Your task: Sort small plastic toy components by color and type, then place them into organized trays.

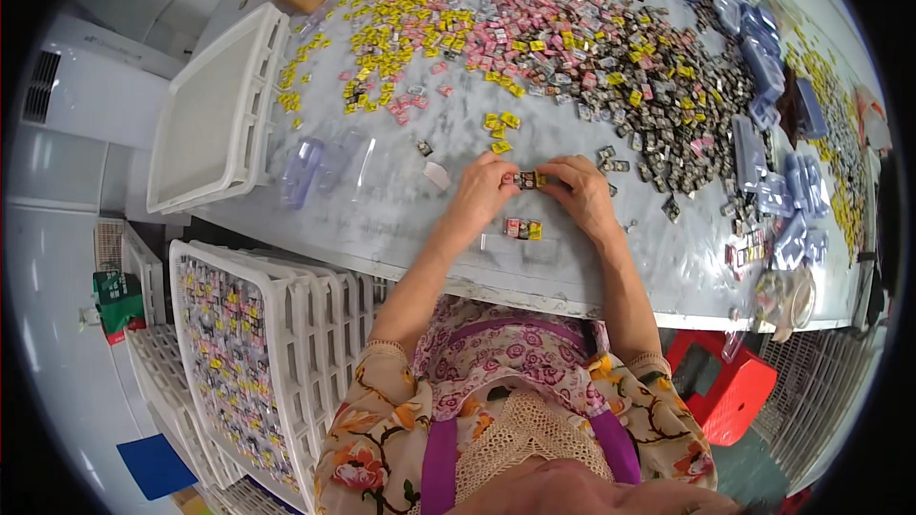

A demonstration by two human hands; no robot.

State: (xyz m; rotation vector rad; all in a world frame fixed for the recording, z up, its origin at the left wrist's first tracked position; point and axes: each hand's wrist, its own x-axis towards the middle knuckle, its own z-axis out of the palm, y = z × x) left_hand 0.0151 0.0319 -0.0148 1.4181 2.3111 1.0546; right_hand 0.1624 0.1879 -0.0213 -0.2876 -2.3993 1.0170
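Over the table near its front edge, my left hand (484,193) and my right hand (579,193) pinch the two ends of a short row of small wrapped pieces (526,180), dark and yellow. Just below them on the table lies another short row of wrapped pieces (522,229), pink, dark and yellow. Beyond my fingers sit several loose yellow pieces (501,126). Dark loose pieces (611,160) lie beside my right hand. A pale scrap (436,175) is left of my left hand.
Heaps of yellow pieces (401,33), pink pieces (515,14) and dark pieces (668,105) cover the table's far side. Clear plastic trays (763,67) line the right. A white crate (205,114) stands at left, with a stack of filled crates (229,362) below. A red stool (730,391) is at right.
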